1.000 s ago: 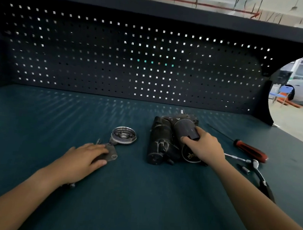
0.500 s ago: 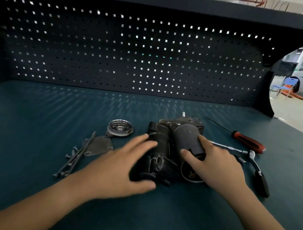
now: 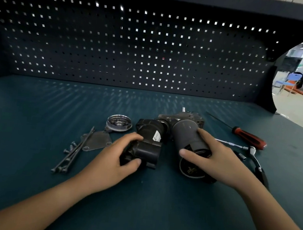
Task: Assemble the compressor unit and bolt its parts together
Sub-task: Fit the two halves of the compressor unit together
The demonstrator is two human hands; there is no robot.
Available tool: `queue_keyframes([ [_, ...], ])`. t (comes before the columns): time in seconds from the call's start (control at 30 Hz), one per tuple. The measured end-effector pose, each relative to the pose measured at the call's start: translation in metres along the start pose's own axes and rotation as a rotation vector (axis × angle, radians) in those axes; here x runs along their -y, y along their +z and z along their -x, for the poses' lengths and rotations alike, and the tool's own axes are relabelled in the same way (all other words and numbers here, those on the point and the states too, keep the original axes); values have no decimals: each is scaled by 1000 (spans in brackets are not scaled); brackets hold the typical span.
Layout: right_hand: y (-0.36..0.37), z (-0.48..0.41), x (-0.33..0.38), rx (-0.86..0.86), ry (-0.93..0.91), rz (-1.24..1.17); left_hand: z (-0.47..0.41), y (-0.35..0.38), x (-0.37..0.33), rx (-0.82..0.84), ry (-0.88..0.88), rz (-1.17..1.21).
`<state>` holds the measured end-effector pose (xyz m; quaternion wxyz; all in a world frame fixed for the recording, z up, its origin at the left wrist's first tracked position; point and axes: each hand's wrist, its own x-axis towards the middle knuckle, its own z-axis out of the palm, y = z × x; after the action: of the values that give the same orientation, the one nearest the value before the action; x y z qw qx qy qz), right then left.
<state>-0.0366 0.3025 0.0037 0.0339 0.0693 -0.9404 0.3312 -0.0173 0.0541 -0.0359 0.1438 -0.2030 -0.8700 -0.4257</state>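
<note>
Two dark compressor parts lie side by side mid-bench. My left hand (image 3: 114, 159) grips the near end of the black housing (image 3: 149, 144), thumb below and fingers over the top. My right hand (image 3: 211, 156) grips the grey cylinder (image 3: 187, 134) above its round end cap, which faces me. Behind both sits a metal block (image 3: 183, 117) with a small white stub. To the left lie a round silver cover (image 3: 119, 123), a flat metal plate (image 3: 97, 141) and several long bolts (image 3: 70, 153).
A red-handled screwdriver (image 3: 247, 137), an extension bar (image 3: 230, 144), a small socket (image 3: 242, 156) and a ratchet wrench (image 3: 256, 164) lie to the right of my right hand. A perforated back panel (image 3: 134, 45) walls the bench's far side. The teal bench mat (image 3: 139, 205) stretches toward me.
My left hand left the flat plate, crossed to the right and closed around the black housing. The two parts now splay apart at their near ends. My right hand stayed on the cylinder.
</note>
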Motion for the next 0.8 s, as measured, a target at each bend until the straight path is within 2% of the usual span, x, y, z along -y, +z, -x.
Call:
queue_keyframes([
  [0.1,-5,1,-2,49,-18,-21,-2,-5,-2,-22,19,-57],
  [0.27,-4,0,-2,15,-8,-150,5,1,-16,126,166,-565],
  [0.37,0,-2,-3,-5,7,-243,2,11,-25,112,207,-666],
  [0.53,7,-8,-9,-43,42,-346,-3,23,-23,112,135,-587],
  [0.67,13,-12,-13,-147,66,-375,-1,27,-21,80,81,-438],
  [0.8,15,-11,-12,-209,68,-394,0,31,-17,-4,32,-292],
])
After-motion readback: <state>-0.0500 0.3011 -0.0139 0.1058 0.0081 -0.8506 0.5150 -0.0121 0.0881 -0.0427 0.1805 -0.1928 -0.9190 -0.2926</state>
